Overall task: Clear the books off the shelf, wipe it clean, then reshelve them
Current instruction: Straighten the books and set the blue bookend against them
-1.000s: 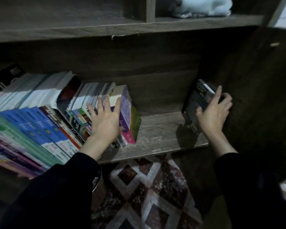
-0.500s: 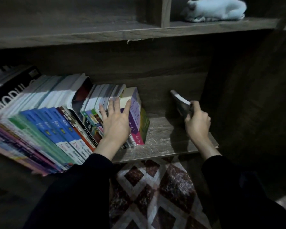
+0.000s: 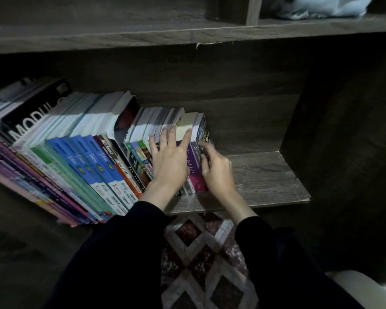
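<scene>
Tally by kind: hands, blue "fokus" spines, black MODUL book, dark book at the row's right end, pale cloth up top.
Hands: 2 (left hand, right hand)
Blue "fokus" spines: 4
Black MODUL book: 1
Dark end book, gripped by the right hand: 1
Pale cloth on the upper shelf: 1
Total: 9

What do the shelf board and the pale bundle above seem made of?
Shelf board: likely laminated particleboard, matte; grey wood grain, scuffed front edge.
Pale bundle: probably soft cloth, matte; rumpled folds.
</scene>
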The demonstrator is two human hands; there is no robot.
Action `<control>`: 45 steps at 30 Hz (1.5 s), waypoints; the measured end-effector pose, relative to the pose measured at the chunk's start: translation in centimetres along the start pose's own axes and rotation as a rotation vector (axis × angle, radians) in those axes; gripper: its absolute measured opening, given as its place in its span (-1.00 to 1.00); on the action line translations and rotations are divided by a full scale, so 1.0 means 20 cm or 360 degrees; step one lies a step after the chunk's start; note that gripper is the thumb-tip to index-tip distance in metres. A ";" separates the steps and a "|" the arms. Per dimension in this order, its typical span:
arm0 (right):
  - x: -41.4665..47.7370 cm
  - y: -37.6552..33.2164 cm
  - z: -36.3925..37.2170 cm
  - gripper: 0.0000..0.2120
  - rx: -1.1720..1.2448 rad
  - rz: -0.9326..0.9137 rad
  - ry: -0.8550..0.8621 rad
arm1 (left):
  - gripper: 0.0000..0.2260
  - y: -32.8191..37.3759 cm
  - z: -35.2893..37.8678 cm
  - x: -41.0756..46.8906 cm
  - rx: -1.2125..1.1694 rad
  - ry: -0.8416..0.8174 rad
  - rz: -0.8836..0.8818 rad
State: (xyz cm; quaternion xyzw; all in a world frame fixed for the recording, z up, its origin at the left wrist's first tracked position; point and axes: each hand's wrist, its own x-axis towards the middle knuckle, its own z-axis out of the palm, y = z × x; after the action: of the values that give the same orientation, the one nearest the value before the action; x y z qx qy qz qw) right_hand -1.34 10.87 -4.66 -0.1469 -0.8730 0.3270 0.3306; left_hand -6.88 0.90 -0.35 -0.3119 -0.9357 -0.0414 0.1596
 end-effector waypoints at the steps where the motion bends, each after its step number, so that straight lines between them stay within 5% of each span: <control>1: -0.01 0.04 -0.01 -0.63 0.0060 0.0055 -0.0043 | -0.20 0.00 0.00 0.00 0.0005 0.0004 0.0000; 9: -0.10 0.33 0.04 -0.05 0.0031 0.0584 -0.0841 | -0.18 0.00 0.01 -0.01 0.0004 0.0027 0.0014; 21: -0.03 0.41 0.17 0.00 -0.0170 0.0466 -0.0719 | -0.22 -0.01 0.04 0.02 0.0021 0.0153 0.0025; 31: -0.05 0.34 0.22 0.32 -0.0297 0.0419 -0.0729 | -0.15 -0.03 0.02 0.03 0.0103 0.0089 0.0114; 37: -0.06 0.35 0.26 0.30 -0.0350 0.0413 -0.0630 | -0.26 -0.10 0.10 -0.13 -0.0547 0.0686 0.0096; 40: -0.07 0.35 0.26 0.26 -0.0362 0.0401 -0.0633 | -0.35 0.03 0.23 -0.30 -0.1200 0.0710 -0.0260; 45: -0.09 0.32 0.27 0.28 -0.0238 0.0503 -0.0632 | -0.44 0.15 0.34 -0.35 -0.2566 -0.0013 -0.1860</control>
State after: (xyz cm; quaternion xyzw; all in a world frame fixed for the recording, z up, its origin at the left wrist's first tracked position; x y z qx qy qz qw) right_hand -3.42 12.29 -12.94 -0.2384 -0.9087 0.3317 0.0858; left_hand -1.59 0.50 -9.05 0.1825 -0.6350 -0.7358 -0.1488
